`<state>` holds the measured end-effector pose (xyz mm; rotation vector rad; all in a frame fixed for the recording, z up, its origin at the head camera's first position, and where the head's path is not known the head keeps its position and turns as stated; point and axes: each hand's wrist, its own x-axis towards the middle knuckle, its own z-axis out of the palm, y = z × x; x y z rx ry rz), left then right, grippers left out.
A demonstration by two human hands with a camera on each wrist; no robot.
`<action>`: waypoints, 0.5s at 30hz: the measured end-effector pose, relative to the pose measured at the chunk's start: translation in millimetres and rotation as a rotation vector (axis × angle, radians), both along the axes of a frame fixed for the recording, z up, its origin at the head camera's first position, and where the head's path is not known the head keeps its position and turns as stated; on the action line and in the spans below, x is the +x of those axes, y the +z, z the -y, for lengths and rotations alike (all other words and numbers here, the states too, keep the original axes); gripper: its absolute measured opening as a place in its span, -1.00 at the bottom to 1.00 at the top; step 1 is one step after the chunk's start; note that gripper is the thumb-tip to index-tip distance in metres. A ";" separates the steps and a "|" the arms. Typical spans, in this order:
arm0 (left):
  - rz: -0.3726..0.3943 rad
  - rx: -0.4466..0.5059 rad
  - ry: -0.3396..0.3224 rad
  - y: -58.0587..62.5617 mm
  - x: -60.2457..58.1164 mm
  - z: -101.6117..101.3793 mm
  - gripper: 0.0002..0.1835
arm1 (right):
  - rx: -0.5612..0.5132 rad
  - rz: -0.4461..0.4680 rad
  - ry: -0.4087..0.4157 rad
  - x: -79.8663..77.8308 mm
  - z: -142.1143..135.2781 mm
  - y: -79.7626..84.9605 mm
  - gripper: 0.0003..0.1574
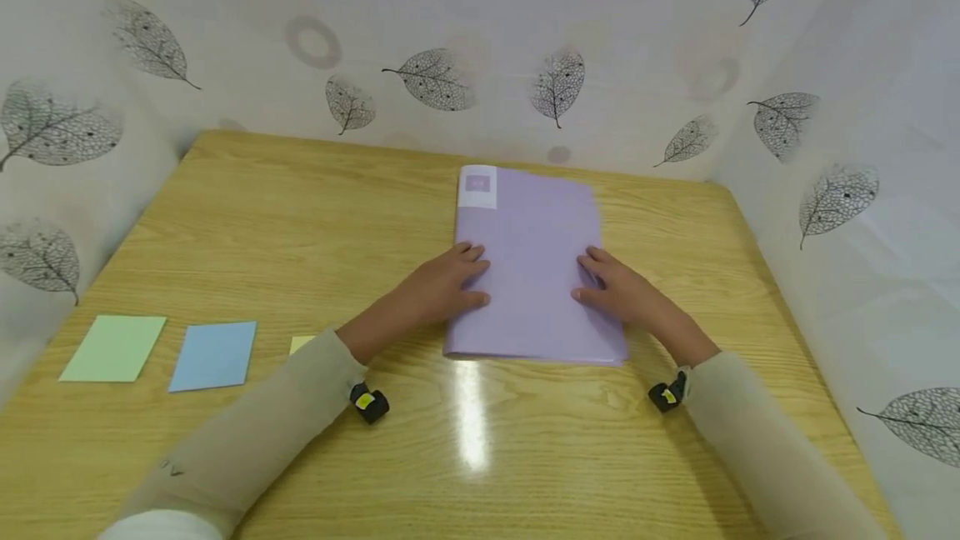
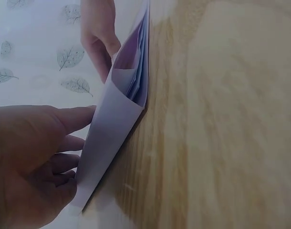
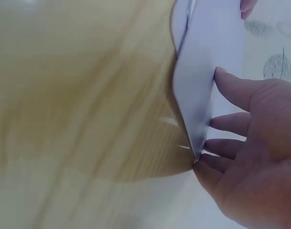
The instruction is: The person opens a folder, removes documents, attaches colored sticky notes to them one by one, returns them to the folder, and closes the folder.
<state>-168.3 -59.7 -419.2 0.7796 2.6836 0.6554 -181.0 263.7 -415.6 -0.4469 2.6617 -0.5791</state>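
Observation:
A light purple folder (image 1: 536, 265) lies closed on the wooden table, its white label (image 1: 477, 186) at the top of the spine. My left hand (image 1: 452, 282) rests along the spine side, thumb and fingertips on the cover. Across from it, my right hand (image 1: 618, 286) touches the opposite edge with its thumb and fingers spread over the cover. In the left wrist view, the folder's lower end (image 2: 114, 102) gapes a little and shows sheets inside. The right wrist view shows several fingertips (image 3: 217, 121) against the folder's side.
On the table's left lie a green paper square (image 1: 112, 348) and a blue one (image 1: 213, 356). A yellow piece (image 1: 300, 343) is partly hidden by my left sleeve (image 1: 277, 407). Leaf-patterned cloth (image 1: 510, 15) stands behind the table (image 1: 315, 215) and on both sides.

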 end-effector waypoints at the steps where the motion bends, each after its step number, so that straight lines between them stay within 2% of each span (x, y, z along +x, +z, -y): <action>1: 0.009 0.005 0.007 -0.6 2.1 3.8 -0.29 | 0.012 -0.009 0.009 1.4 3.8 0.3 -0.09; 8: 0.041 0.029 0.036 0.5 20.8 30.5 -0.28 | 0.101 -0.076 0.046 14.6 31.8 2.9 -0.12; 15: 0.012 0.047 0.034 2.5 33.6 40.8 -0.29 | 0.163 -0.168 0.075 26.2 45.6 5.7 -0.15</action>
